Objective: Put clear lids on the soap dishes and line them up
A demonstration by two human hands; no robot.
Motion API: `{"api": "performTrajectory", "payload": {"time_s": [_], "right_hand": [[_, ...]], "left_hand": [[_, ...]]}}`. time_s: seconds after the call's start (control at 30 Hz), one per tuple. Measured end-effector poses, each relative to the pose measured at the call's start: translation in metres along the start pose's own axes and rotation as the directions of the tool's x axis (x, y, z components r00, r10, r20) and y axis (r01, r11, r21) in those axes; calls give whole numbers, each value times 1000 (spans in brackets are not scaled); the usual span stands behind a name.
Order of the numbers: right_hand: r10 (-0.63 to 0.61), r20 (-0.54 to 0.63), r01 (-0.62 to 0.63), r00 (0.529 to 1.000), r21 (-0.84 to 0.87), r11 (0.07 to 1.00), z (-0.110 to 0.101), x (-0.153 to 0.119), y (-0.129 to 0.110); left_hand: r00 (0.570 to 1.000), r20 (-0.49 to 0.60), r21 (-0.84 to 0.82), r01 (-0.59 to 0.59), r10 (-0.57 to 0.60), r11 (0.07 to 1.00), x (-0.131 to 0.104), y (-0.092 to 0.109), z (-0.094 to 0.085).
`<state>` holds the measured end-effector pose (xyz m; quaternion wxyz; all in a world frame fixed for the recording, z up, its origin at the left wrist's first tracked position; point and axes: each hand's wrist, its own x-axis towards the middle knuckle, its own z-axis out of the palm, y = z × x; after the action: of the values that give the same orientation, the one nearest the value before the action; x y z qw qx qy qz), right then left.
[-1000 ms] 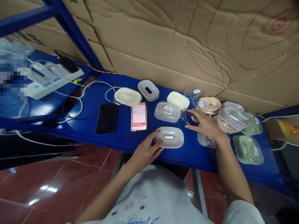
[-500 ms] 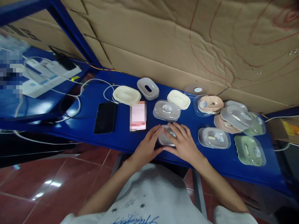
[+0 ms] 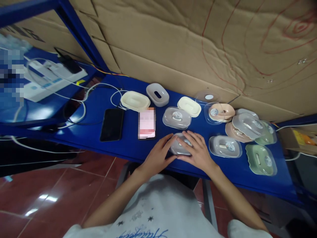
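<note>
A grey soap dish (image 3: 180, 149) with a clear lid lies on the blue table near its front edge, between my two hands. My left hand (image 3: 160, 152) grips its left side, thumb at the near edge and fingers at the far left corner. My right hand (image 3: 196, 150) is curved over its right side, with fingers across the lid and part of the round sticker. The dish's right end is hidden under that hand. Just beyond sits another grey lidded soap dish (image 3: 176, 118). To the right is a third grey lidded dish (image 3: 225, 146).
Cream trays (image 3: 135, 101), an uncovered grey dish (image 3: 158, 95), and a peach dish (image 3: 221, 112) line the back. Stacked lidded dishes (image 3: 247, 125) and a green one (image 3: 261, 159) stand right. A dark phone (image 3: 112, 125) and a lit phone (image 3: 147, 123) lie left, near white cables.
Both hands remain on the soap dish, which has shifted slightly right in view, and more of its lid shows between them. The view has turned a little; the other things stay put.
</note>
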<state>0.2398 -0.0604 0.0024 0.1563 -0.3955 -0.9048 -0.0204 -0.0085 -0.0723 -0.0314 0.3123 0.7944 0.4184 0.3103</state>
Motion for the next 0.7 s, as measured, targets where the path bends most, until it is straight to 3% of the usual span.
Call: {"api": "performTrajectory", "payload": {"time_s": [0.27, 0.4, 0.47, 0.57, 0.63, 0.7], "right_hand": [[8, 60, -7, 998, -5, 1000, 0, 4, 6], [51, 136, -50, 989, -10, 999, -15, 1, 14], [118, 167, -117, 979, -21, 993, -31, 3, 31], [242, 118, -241, 963, -25, 970, -55, 21, 67], [315, 144, -313, 938, -41, 949, -62, 44, 92], [371, 256, -355, 893, -107, 929, -59, 72, 110]], "left_hand": [[1000, -17, 46, -7, 8, 999, 6, 0, 2], [998, -23, 94, -55, 57, 994, 11, 2, -13], [993, -91, 157, -67, 81, 985, 20, 1, -35], [979, -160, 376, -56, 124, 925, 43, -8, -85], [989, -137, 534, 26, 56, 845, 61, -22, -120], [992, -109, 648, 121, -65, 752, 79, -40, -149]]}}
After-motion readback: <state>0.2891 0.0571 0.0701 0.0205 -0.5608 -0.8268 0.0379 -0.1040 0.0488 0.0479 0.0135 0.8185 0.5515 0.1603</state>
